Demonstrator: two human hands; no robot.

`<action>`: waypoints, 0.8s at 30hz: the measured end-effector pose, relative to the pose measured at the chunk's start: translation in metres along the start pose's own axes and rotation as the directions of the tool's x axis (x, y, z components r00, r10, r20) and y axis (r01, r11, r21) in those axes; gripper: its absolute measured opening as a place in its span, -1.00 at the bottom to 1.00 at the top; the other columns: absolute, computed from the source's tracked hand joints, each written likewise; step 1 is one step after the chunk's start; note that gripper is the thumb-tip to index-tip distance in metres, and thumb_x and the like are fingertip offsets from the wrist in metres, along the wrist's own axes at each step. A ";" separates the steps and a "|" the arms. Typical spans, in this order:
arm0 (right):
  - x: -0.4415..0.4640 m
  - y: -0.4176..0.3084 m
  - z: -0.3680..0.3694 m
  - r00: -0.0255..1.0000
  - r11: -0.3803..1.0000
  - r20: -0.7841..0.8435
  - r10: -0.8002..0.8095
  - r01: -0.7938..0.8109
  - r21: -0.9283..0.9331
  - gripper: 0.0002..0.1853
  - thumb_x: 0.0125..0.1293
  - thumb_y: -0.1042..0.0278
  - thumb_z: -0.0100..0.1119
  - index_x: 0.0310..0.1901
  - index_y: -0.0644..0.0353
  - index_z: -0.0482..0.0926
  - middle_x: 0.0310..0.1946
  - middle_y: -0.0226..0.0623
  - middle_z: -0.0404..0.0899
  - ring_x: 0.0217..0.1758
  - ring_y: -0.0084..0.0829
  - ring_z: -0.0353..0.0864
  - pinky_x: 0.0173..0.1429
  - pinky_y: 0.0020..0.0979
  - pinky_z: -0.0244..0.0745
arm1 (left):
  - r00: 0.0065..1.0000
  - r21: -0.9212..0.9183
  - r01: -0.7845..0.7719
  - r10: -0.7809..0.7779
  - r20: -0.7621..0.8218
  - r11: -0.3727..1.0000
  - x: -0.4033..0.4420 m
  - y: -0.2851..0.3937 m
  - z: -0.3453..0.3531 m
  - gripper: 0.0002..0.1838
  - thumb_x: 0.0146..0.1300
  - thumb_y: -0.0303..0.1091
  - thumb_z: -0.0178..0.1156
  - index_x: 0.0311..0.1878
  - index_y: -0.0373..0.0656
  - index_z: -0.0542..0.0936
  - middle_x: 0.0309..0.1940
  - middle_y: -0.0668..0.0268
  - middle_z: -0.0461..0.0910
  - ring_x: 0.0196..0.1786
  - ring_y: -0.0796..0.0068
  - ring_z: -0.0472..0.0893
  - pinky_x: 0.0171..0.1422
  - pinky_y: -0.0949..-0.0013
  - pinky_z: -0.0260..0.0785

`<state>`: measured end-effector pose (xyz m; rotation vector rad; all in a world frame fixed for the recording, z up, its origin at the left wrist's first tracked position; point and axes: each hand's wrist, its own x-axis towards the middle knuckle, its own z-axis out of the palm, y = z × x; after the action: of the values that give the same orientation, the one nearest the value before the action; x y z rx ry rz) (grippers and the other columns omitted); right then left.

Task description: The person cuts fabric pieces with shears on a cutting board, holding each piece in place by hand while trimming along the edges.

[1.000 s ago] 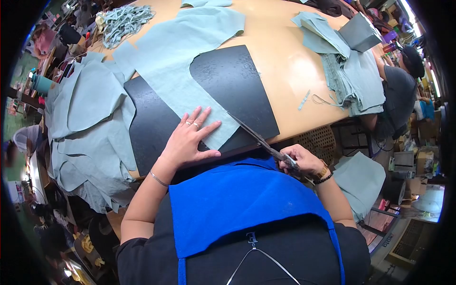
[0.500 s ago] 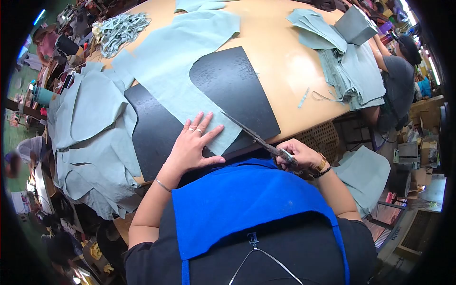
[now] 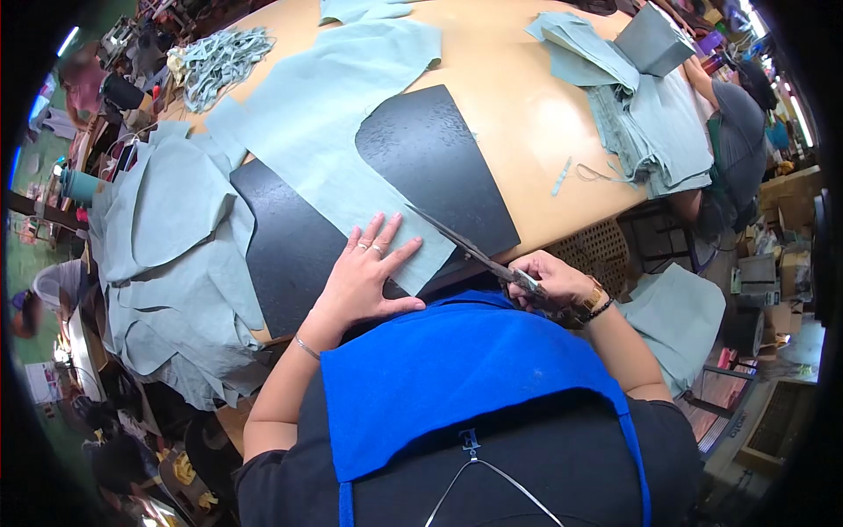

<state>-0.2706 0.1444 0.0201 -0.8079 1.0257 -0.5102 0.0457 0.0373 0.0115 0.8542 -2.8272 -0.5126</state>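
A long piece of pale green cloth [image 3: 325, 132] lies across a black mat [image 3: 430, 145] at the table's near edge. My left hand [image 3: 364, 272] rests with spread fingers on the cloth's near end, holding nothing. In my right hand [image 3: 549, 285] are long dark scissors [image 3: 470, 249], my fingers wrapped round their handles. The blades point up and left, with their tips at the cloth's right edge. How far the blades are apart is too small to tell.
Loose green cloth pieces [image 3: 167, 211] drape over the table's left side. Cloth strips [image 3: 224, 66] lie at the back left. On the right are stacked cloth [image 3: 659, 132] and a grey block [image 3: 654, 42]. Another person [image 3: 738, 140] is at the right edge.
My left hand has shifted slightly right and nearer to me on the cloth. The scissor tips have moved a little left along the cloth's edge. The view has shifted slightly.
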 end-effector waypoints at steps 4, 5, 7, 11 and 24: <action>-0.002 0.002 -0.003 1.000 1.000 -0.009 -0.016 0.016 -0.008 -0.79 0.21 0.28 0.28 -0.32 0.26 0.57 -0.47 -0.43 0.56 -0.47 -0.68 0.54 -0.40 -0.59 0.49 | 1.000 -0.001 -0.003 0.003 -0.004 1.000 0.000 0.000 0.002 -0.04 -0.07 0.53 0.15 0.36 0.18 0.38 0.47 0.04 0.10 0.49 -0.17 0.06 0.46 -0.28 -0.08; -0.004 0.002 -0.002 1.000 1.000 -0.019 -0.009 0.008 -0.015 -0.80 0.21 0.27 0.28 -0.33 0.25 0.57 -0.48 -0.43 0.56 -0.48 -0.68 0.54 -0.41 -0.59 0.49 | 1.000 -0.001 -0.003 0.003 -0.004 1.000 0.000 0.000 0.002 -0.04 -0.07 0.53 0.15 0.36 0.18 0.38 0.47 0.04 0.10 0.49 -0.17 0.06 0.46 -0.28 -0.08; -0.010 -0.002 0.002 0.999 1.000 -0.040 0.007 -0.008 -0.028 -0.80 0.22 0.26 0.28 -0.33 0.24 0.58 -0.50 -0.43 0.56 -0.49 -0.67 0.53 -0.43 -0.59 0.48 | 1.000 0.022 -0.017 0.018 -0.016 1.000 0.000 0.001 0.000 -0.05 -0.05 0.52 0.15 0.36 0.16 0.39 0.44 0.01 0.14 0.47 -0.17 0.10 0.46 -0.26 -0.04; -0.008 0.001 0.004 0.998 1.000 -0.057 0.004 -0.004 0.002 -0.81 0.23 0.27 0.28 -0.34 0.22 0.58 -0.51 -0.43 0.56 -0.51 -0.67 0.53 -0.44 -0.59 0.47 | 0.999 0.026 -0.018 0.019 -0.026 0.999 0.000 0.005 0.001 -0.07 -0.04 0.51 0.15 0.35 0.15 0.39 0.43 -0.01 0.15 0.47 -0.17 0.12 0.45 -0.26 -0.03; 0.004 0.009 0.001 0.999 1.000 -0.031 -0.027 0.027 -0.006 -0.82 0.23 0.31 0.30 -0.37 0.22 0.54 -0.49 -0.43 0.55 -0.49 -0.64 0.55 -0.43 -0.56 0.50 | 0.992 -0.343 0.086 -0.111 -0.053 0.935 0.013 -0.023 0.010 -0.06 0.05 0.39 0.17 0.37 -0.08 0.33 0.43 -0.06 0.13 0.46 -0.15 0.13 0.42 -0.28 0.00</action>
<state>-0.2675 0.1477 0.0110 -0.8218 1.0462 -0.5450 0.0449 0.0149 -0.0057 0.9230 -2.5310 -0.9320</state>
